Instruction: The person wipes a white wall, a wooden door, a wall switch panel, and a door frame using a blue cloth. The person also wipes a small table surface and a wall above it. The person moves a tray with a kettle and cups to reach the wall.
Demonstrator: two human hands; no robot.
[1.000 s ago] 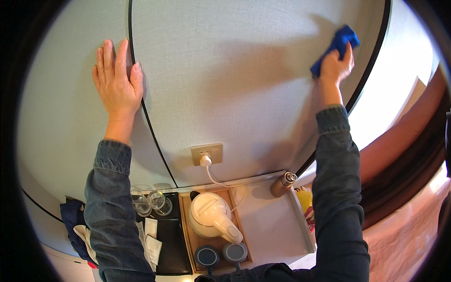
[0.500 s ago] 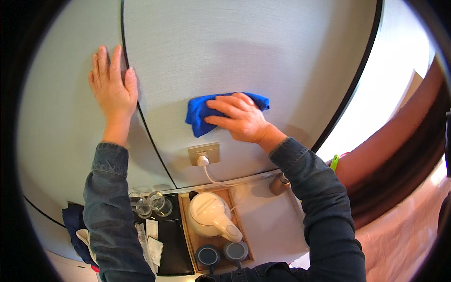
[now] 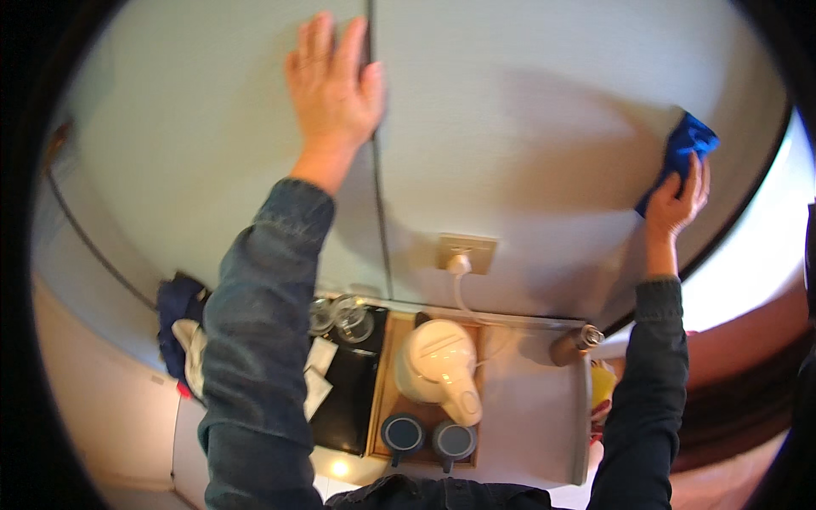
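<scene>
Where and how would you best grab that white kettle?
Probably by the handle, from above on the person's side: it juts from the kettle's rounded body toward the person and slightly right. A mug stands close by the handle's end, so low in front looks tighter.

I look out through the left one of two wide fisheye cameras worn on my head, facing a pale grey, fabric-textured wall panel (image 3: 476, 144) at arm's reach and tilted down onto a light grey, smooth-topped counter (image 3: 535, 425). My blue denim sleeves (image 3: 263, 340) rise from the lower edge, ending at my bare left hand (image 3: 334, 98) and bare right hand (image 3: 674, 210); the view is upright, with straight edges bowing near its rim.
</scene>
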